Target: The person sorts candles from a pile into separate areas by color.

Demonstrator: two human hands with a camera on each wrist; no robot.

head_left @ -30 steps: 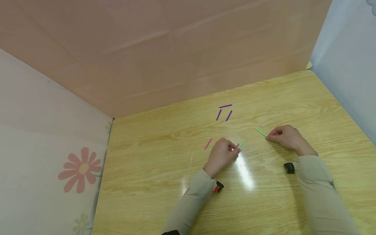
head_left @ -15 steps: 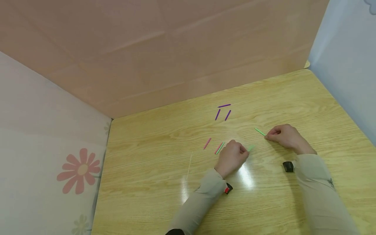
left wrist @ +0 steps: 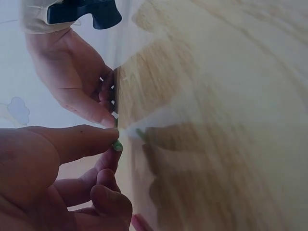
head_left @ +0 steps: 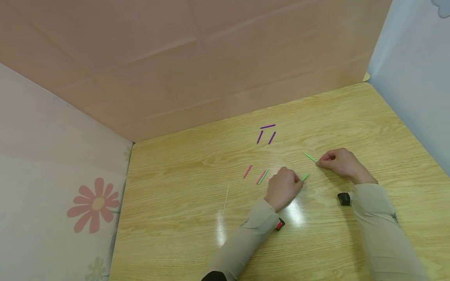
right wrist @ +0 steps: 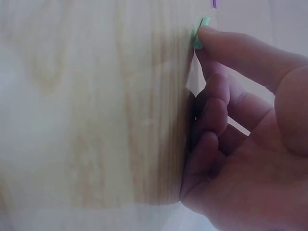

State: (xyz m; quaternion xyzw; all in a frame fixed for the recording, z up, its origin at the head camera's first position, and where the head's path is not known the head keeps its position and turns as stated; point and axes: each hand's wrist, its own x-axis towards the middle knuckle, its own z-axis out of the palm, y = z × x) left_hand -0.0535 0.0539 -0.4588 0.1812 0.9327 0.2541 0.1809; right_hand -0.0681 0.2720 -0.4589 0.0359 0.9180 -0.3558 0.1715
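Slim coloured sticks lie on the wood-grain table (head_left: 168,218). My left hand (head_left: 283,188) pinches a light green stick (head_left: 305,177) between thumb and index finger, low over the table; one end of this green stick (left wrist: 117,145) shows in the left wrist view. To its right, my right hand (head_left: 341,164) pinches the near end of another green stick (head_left: 310,157), which points away to the left. Left of my left hand, a pink stick (head_left: 260,177) and a green stick (head_left: 263,177) lie side by side. Another pink stick (head_left: 247,171) is farther left.
Farther back, three purple sticks stand apart: one crosswise stick (head_left: 268,126) above a left stick (head_left: 259,137) and a right stick (head_left: 272,137). A tan panel (head_left: 211,78) borders the table's back. Part of a pink thing (left wrist: 139,222) shows low in the left wrist view.
My left hand has moved right with its green stick, uncovering the side-by-side pink and green sticks. A pink tip seen by its fingers earlier is out of sight. My right hand holds almost still.
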